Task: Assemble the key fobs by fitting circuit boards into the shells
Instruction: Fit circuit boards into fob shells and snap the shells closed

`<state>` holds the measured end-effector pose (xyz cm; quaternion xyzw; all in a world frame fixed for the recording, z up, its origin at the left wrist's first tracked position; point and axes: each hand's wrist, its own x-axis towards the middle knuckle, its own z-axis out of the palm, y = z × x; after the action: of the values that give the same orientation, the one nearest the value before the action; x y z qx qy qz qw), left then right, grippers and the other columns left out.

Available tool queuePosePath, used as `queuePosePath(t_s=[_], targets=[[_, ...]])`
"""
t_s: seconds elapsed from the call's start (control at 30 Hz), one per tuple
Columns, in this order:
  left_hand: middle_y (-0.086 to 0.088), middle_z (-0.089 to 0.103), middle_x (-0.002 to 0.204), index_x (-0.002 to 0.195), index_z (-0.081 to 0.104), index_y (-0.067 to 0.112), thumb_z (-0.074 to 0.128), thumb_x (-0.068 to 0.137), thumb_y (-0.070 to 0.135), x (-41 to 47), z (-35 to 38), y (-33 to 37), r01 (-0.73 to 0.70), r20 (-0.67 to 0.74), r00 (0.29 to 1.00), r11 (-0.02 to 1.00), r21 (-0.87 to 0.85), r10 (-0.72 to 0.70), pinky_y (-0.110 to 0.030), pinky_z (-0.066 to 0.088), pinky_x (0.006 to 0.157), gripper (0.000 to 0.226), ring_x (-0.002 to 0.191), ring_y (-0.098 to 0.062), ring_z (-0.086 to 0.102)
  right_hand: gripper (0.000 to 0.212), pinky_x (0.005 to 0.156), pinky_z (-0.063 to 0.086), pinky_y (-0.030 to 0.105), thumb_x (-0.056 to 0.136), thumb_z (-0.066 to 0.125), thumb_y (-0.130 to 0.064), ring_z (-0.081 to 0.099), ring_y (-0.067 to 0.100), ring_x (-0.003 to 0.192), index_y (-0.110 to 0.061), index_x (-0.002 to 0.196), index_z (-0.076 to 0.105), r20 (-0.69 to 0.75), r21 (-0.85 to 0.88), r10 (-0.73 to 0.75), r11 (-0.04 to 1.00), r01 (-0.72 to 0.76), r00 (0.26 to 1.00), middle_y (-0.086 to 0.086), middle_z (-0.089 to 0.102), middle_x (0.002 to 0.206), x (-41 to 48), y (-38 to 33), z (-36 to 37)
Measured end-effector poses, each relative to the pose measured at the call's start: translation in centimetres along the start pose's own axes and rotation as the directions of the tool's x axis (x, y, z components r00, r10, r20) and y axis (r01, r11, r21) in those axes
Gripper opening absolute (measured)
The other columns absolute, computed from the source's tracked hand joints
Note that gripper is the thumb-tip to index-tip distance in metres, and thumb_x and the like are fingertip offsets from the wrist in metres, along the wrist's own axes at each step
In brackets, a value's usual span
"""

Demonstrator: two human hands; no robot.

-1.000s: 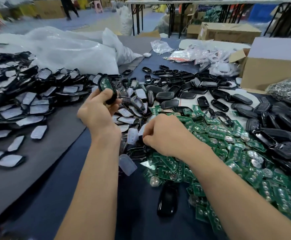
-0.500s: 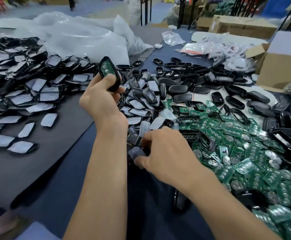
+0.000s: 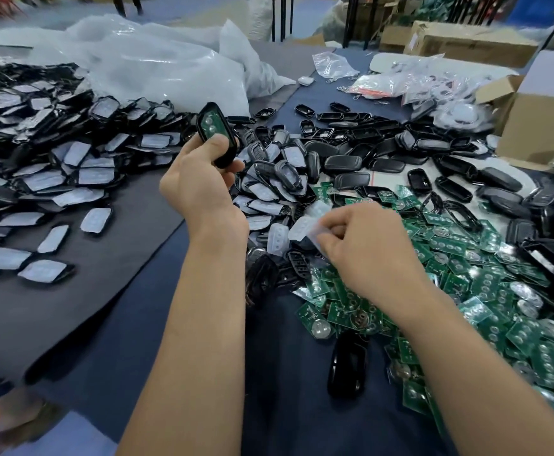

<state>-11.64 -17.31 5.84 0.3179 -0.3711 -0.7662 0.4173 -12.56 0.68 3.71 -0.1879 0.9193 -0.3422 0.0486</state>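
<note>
My left hand [image 3: 200, 182] grips a black key fob shell [image 3: 217, 134] with a green circuit board seated inside, held upright above the table. My right hand [image 3: 364, 251] pinches a translucent white rubber button pad [image 3: 305, 227] just above the heap. Under and right of that hand lies a big pile of green circuit boards [image 3: 460, 291] with round metal contacts. Empty black shells [image 3: 351, 159] are scattered beyond both hands. One glossy black shell [image 3: 348, 366] lies alone near my right forearm.
Several fobs fitted with white pads [image 3: 71, 169] lie on a grey mat [image 3: 111, 284] at the left. A large clear plastic bag [image 3: 157, 64] sits behind them. Small packets [image 3: 410, 83] and a cardboard box [image 3: 539, 126] stand at the back right.
My right hand has lifted a white pad out of the pile and moved it up and right. My left hand still holds the shell with the board upright.
</note>
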Motion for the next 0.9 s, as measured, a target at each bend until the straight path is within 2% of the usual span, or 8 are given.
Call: queuePosePath(t_s=[0.1, 0.27, 0.33, 0.43, 0.57, 0.63, 0.77, 0.9], targets=[[-0.011, 0.077, 0.079, 0.098, 0.075, 0.006, 0.074, 0.081, -0.001, 0.1, 0.0, -0.1, 0.004, 0.0, 1.0, 1.0, 0.011, -0.004, -0.021, 0.041, 0.048, 0.019, 0.048, -0.014, 0.058, 0.019, 0.076, 0.061, 0.041, 0.095, 0.071, -0.03, 0.069, 0.019, 0.07, -0.029, 0.076, 0.069, -0.173, -0.026, -0.002, 1.0, -0.003, 0.985, -0.008, 0.072, 0.075, -0.1, -0.5, 0.0], [-0.009, 0.077, 0.076, 0.092, 0.073, 0.009, 0.074, 0.08, -0.001, 0.0, 0.1, -0.3, 0.014, -0.003, 1.0, 1.0, 0.021, -0.014, -0.02, 0.04, 0.046, 0.016, 0.046, -0.014, 0.057, 0.024, 0.088, 0.057, 0.042, 0.093, 0.067, -0.021, 0.065, 0.018, 0.063, -0.024, 0.069, 0.069, -0.146, -0.137, -0.003, 0.99, -0.017, 0.989, -0.008, 0.066, 0.058, -0.1, -0.7, 0.0], [-0.008, 0.076, 0.074, 0.09, 0.072, 0.011, 0.074, 0.08, -0.002, 0.0, 0.1, -0.4, 0.019, -0.01, 1.0, 1.0, 0.018, -0.019, -0.02, 0.04, 0.046, 0.017, 0.045, -0.014, 0.057, 0.024, 0.068, 0.061, 0.03, 0.093, 0.069, -0.02, 0.064, 0.012, 0.054, -0.023, 0.069, 0.071, -0.097, -0.01, 0.038, 0.999, -0.039, 0.995, -0.008, 0.069, 0.059, 0.2, -0.3, -0.1], [-0.007, 0.076, 0.072, 0.09, 0.072, 0.011, 0.074, 0.08, -0.001, 0.0, 0.1, -0.5, 0.023, -0.008, 1.0, 0.999, 0.024, -0.023, -0.02, 0.04, 0.045, 0.017, 0.044, -0.013, 0.057, 0.021, 0.039, 0.04, 0.015, 0.091, 0.071, -0.019, 0.052, 0.004, 0.038, -0.024, 0.071, 0.075, 0.054, 0.183, 0.015, 0.983, -0.024, 0.998, -0.011, 0.068, 0.058, 0.0, -0.1, 0.2], [-0.009, 0.077, 0.074, 0.094, 0.073, 0.008, 0.073, 0.081, -0.002, 0.3, 0.1, -0.6, 0.03, 0.0, 1.0, 0.999, 0.027, -0.03, -0.02, 0.039, 0.044, 0.017, 0.044, -0.013, 0.056, 0.012, 0.055, 0.051, 0.018, 0.088, 0.078, -0.026, 0.063, -0.001, 0.063, -0.025, 0.076, 0.08, 0.331, 0.011, -0.114, 0.993, 0.117, 0.937, -0.019, 0.075, 0.095, -0.4, -0.6, 1.1], [-0.01, 0.076, 0.076, 0.097, 0.074, 0.006, 0.074, 0.081, -0.002, 0.4, 0.1, -0.6, 0.038, 0.0, 0.999, 0.999, 0.022, -0.038, -0.02, 0.039, 0.044, 0.018, 0.045, -0.013, 0.056, 0.012, 0.066, 0.056, 0.018, 0.088, 0.077, -0.02, 0.069, 0.003, 0.075, -0.023, 0.077, 0.082, 0.271, -0.08, -0.148, 0.981, 0.176, 0.951, -0.012, 0.078, 0.1, -0.5, -0.5, 1.5], [-0.009, 0.076, 0.075, 0.105, 0.074, 0.004, 0.075, 0.081, -0.001, 0.6, 0.1, -0.7, 0.046, -0.01, 0.999, 0.999, 0.013, -0.046, -0.02, 0.041, 0.045, 0.025, 0.045, -0.014, 0.058, 0.023, 0.044, 0.046, 0.012, 0.086, 0.079, -0.01, 0.062, 0.003, 0.046, -0.027, 0.07, 0.08, 0.126, 0.077, -0.09, 0.994, 0.08, 0.988, -0.011, 0.074, 0.067, -0.8, 0.3, 1.4], [-0.01, 0.076, 0.076, 0.11, 0.074, 0.0, 0.075, 0.081, -0.001, 0.6, 0.2, -0.8, 0.047, -0.001, 0.999, 0.999, 0.01, -0.047, -0.02, 0.041, 0.044, 0.029, 0.045, -0.014, 0.057, 0.025, 0.038, 0.039, 0.011, 0.086, 0.082, -0.018, 0.051, 0.0, 0.038, -0.032, 0.066, 0.077, -0.021, 0.195, 0.001, 0.981, 0.003, 1.0, -0.018, 0.07, 0.06, -0.3, 1.2, -0.8]])
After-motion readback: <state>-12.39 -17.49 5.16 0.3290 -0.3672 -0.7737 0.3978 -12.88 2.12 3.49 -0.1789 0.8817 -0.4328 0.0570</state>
